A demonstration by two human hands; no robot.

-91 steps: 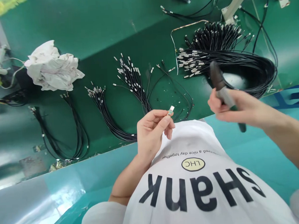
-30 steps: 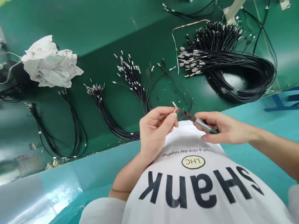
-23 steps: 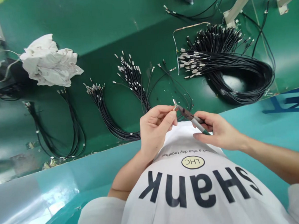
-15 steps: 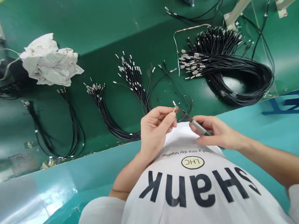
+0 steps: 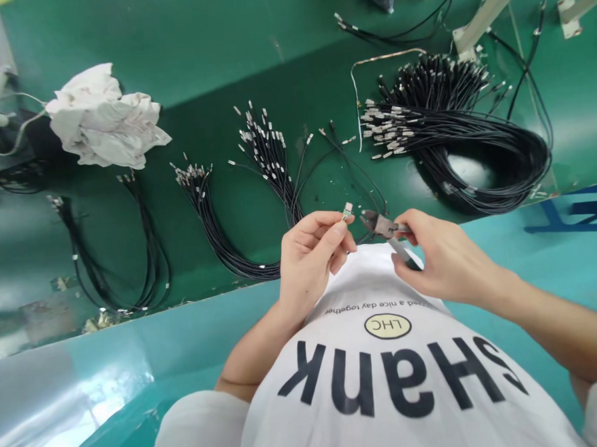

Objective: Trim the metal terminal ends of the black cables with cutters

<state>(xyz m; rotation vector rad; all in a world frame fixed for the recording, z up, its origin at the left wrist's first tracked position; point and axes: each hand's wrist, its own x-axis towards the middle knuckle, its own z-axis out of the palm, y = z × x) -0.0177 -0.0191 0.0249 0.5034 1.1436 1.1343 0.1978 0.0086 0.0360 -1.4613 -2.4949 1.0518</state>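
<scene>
Head view showed my left hand (image 5: 307, 256) pinching a small metal terminal (image 5: 347, 211) between thumb and forefinger, above the near edge of the green worktop (image 5: 194, 55). My right hand (image 5: 443, 256) was closed around small pliers (image 5: 385, 229), their tip just right of the terminal and apart from it. Black wire bundles (image 5: 270, 158) lay on the worktop beyond, a white rag (image 5: 105, 120) far left.

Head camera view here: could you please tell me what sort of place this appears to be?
Probably a cable assembly workbench: bundles of black terminal-tipped wires lie on a green bench, while the right hand holds small pliers.
</scene>
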